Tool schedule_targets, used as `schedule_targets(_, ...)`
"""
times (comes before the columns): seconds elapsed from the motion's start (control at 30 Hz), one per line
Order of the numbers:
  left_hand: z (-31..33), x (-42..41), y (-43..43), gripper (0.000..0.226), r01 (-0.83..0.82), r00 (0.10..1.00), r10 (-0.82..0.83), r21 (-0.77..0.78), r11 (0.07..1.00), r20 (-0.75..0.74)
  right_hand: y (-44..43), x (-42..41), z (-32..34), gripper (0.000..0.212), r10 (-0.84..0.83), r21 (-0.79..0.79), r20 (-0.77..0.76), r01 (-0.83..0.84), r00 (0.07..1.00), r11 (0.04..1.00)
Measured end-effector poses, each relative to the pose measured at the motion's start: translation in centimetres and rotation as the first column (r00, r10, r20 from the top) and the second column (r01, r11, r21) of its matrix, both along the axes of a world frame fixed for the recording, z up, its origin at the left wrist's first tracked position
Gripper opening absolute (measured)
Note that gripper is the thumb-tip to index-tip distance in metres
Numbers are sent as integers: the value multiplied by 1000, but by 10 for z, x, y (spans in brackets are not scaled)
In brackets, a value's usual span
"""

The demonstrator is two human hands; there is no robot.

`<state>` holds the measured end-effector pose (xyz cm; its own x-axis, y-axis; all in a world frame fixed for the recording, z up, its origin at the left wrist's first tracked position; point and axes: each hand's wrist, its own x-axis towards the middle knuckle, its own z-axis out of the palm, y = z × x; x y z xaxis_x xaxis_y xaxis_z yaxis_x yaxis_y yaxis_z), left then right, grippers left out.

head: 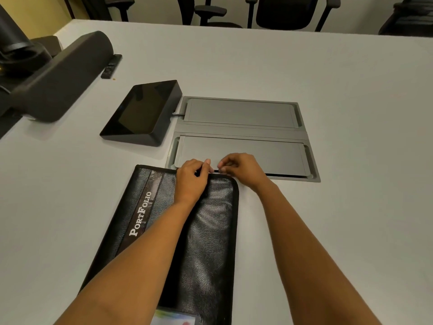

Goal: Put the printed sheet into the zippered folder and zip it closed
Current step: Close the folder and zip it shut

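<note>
Black folder (206,231) flat by the desk's (328,231) near edge, left hand (192,178) gripping its far edge, right hand (239,170) pinching the zip (216,171) there, printed sheet (173,319) showing at its near end

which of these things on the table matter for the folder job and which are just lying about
In the job: folder; printed sheet, showing at its near end; left hand and right hand, both pinching its far edge.
Lying about: touch screen; speaker bar; remote; cable hatch; chairs.
</note>
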<state>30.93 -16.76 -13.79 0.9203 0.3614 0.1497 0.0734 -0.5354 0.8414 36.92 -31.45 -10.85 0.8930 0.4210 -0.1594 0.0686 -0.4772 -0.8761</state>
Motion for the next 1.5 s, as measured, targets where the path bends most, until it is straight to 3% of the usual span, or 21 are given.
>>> schedule_targets(0.17, 1, -1, 0, 33, -5, 999, 4, 21, 1000, 54, 34, 0, -7, 16, 24, -3, 131, -23, 991, 1000)
schedule_targets(0.33, 0, -2, -1, 21, -34, 999, 33, 30, 999, 33, 42, 6, -12, 17, 26, -5, 109, -25, 994, 1000)
schedule_targets(0.4, 0, -2, -3, 10, -67, 998, 66, 37, 997, 22, 41, 3, -14, 14, -18, 20, 94, 16, 995, 1000)
schedule_targets(0.57, 2, -2, -3, 13, -116, 992, 119, 90, 989, -33, 39, -9, -19, 10, -154, 94, 47, 149, 987, 984)
schedule_targets(0.87, 8, 2, 1, 12, -84, 991, 83, -6, 996, -106, 42, -27, -16, 16, -319, 81, 55, 315, 946, 946)
schedule_targets(1.0, 11, 6, 4, 18, -51, 991, 46, -38, 998, -122, 51, -48, -17, 21, -437, -114, 273, 479, 857, 870)
schedule_targets(1.1, 12, 6, 2, 18, -66, 991, 64, -14, 998, -121, 62, -78, -26, 31, -388, -310, 412, 528, 824, 791)
schedule_targets(1.27, 12, 8, -1, 18, -110, 984, 119, 74, 991, -131, 63, -94, -37, 50, -225, -475, 377, 397, 898, 785)
schedule_targets(1.5, 15, 3, 15, 16, -235, 956, 272, 265, 935, -109, 64, -89, -40, 52, -172, -496, 408, 376, 897, 783)
